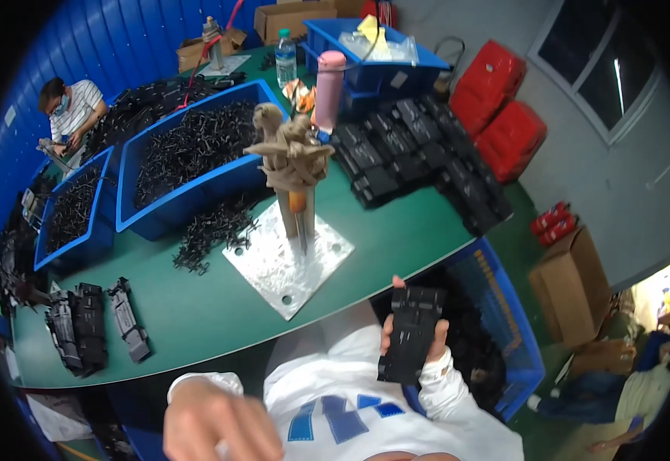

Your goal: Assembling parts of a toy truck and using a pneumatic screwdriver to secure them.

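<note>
My right hand (436, 342) grips a black plastic housing (411, 332) upright in front of my body, thumb and fingers at its two side edges. Its slotted, flat face points up toward me. My left hand (223, 424) is raised close at the bottom, left of my white top, somewhat blurred. Its fingers curl inward with their tips out of sight, so anything in them is hidden. Ahead of me stands a fixture wrapped in tan material (292, 154) on a shiny metal base plate (281, 280), bolted or set on the green table (196, 330).
Blue bins (131, 219) of small black clips fill the left, with a loose clip pile (216, 230) alongside. Black housings (404, 146) lie at back right, others (81, 326) front left. A blue crate (531, 369) stands by my right arm. A co-worker (77, 111) sits far left.
</note>
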A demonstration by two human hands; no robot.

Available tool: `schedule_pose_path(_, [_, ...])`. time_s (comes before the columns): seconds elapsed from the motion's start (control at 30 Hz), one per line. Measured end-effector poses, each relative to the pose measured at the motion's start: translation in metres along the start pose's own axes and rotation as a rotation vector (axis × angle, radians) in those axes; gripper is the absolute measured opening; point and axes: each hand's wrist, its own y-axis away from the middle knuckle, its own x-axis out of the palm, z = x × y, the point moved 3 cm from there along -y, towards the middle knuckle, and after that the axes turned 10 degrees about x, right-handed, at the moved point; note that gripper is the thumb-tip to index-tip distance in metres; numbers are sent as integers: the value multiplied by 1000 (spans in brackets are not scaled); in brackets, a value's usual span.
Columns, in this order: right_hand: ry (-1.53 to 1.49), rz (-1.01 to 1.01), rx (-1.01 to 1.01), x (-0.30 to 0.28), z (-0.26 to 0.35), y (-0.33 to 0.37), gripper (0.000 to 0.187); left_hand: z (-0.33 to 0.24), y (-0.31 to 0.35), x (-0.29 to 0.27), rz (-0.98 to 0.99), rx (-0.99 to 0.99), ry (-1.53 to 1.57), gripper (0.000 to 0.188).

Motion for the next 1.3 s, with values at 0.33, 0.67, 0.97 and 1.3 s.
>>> schedule_pose_path(0.33, [611,-110,-160,56,-21,-44,105,96,88,-22,-1041,-466,-1209,52])
schedule_pose_path(0.67, [893,-422,-345,77,-49,-45,101,100,111,-11,-1209,-402,-1417,44])
schedule_pose_path(0.97, [744,-287,-287,71,-50,-45,83,89,133,-13,-1359,-335,-1113,40])
schedule_pose_path(1.3, [320,-176,-11,62,-38,-52,38,83,154,-23,-1352,-268,-631,33])
